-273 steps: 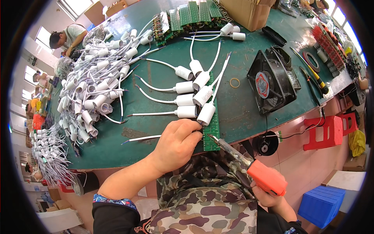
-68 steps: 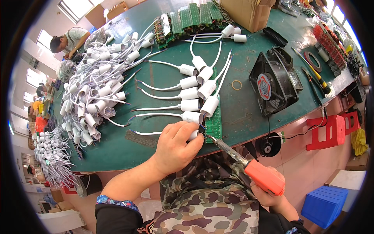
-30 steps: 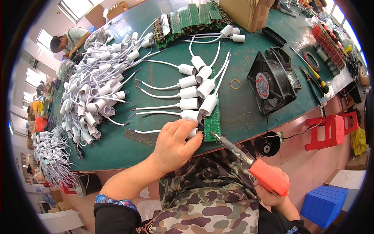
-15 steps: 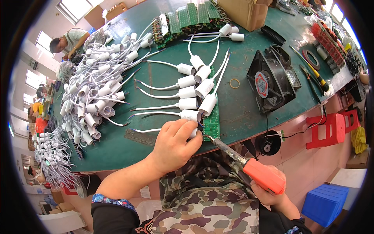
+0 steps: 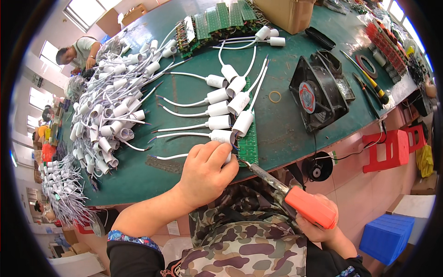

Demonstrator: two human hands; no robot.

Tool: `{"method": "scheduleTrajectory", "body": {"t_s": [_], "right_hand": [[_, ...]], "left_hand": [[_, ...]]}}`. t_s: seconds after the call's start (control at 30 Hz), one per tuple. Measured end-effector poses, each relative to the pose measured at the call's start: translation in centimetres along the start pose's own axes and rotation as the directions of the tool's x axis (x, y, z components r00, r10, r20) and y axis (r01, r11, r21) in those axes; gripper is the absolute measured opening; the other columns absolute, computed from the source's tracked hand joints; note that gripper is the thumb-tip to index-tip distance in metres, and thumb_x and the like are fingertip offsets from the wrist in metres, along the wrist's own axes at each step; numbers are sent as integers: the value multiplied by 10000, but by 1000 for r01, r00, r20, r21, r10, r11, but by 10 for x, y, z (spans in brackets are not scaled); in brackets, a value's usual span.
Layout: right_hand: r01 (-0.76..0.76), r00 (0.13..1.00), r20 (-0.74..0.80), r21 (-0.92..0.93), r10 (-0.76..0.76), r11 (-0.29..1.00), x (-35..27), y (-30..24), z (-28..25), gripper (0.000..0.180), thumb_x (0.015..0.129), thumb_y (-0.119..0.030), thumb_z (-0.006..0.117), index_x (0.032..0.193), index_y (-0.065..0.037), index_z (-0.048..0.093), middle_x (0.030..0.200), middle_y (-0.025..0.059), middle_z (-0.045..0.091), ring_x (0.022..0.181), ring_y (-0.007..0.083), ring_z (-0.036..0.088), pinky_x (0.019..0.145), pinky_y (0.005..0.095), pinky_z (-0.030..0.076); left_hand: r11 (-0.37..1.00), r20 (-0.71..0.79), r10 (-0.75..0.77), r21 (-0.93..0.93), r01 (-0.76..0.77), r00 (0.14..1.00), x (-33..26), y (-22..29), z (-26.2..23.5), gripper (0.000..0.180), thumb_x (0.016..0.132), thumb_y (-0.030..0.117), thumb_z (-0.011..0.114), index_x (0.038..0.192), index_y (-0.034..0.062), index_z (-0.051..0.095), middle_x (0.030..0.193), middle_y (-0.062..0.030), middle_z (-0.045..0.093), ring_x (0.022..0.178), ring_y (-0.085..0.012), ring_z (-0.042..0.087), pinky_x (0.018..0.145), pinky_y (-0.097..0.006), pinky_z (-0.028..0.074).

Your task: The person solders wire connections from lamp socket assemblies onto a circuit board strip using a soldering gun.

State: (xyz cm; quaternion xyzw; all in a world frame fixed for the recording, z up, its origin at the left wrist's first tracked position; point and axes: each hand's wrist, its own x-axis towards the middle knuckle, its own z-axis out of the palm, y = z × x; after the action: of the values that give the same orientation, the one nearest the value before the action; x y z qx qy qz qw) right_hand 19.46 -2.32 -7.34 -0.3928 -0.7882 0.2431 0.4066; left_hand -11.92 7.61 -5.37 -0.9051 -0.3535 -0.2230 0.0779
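Observation:
At the table's near edge, my left hand (image 5: 205, 173) is closed around a white cylinder with a cable (image 5: 228, 159), mostly hidden by my fingers. My right hand (image 5: 318, 226) grips a soldering iron (image 5: 310, 207) by its red handle. Its metal tip points up-left and meets the near end of a green circuit board (image 5: 249, 147), close to my left fingertips. Whether the tip touches a wire there is too small to tell. More white cylinders (image 5: 220, 122) with white cables lie in a row along the board, some resting on it.
A large heap of white cabled cylinders (image 5: 115, 108) covers the table's left side. Stacked green boards (image 5: 217, 23) and a cardboard box (image 5: 288, 14) stand at the back. To the right are a black fan (image 5: 318, 94), pliers (image 5: 367, 97) and a screwdriver (image 5: 376, 87). A co-worker (image 5: 80, 53) sits far left.
My hands, the soldering iron and the board keep nearly the same places relative to each other. The table's contents sit slightly further left in the picture. The co-worker's arm has shifted.

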Motion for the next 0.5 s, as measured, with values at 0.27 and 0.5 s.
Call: {"method": "scheduleTrajectory", "body": {"t_s": [0.27, 0.5], "right_hand": [[-157, 988, 17, 80, 156, 984, -1, -7, -1, 328, 732, -7, 760, 1053, -16, 693, 998, 131, 684, 720, 331, 631, 634, 401, 513], [-117, 993, -33, -5, 117, 993, -1, -8, 0, 296, 722, -17, 764, 1012, -27, 705, 1031, 125, 685, 741, 327, 640, 665, 412, 523]], "left_hand": [[1000, -4, -2, 23, 2, 1000, 1, 2, 0, 259, 715, 102, 708, 963, 28, 690, 1124, -111, 628, 1001, -311, 640, 799, -427, 476], [998, 8, 3, 59, -4, 1000, 1, 1, 2, 244, 724, 150, 677, 949, 58, 696, 1123, -112, 631, 1038, -286, 623, 819, -413, 482]]}}
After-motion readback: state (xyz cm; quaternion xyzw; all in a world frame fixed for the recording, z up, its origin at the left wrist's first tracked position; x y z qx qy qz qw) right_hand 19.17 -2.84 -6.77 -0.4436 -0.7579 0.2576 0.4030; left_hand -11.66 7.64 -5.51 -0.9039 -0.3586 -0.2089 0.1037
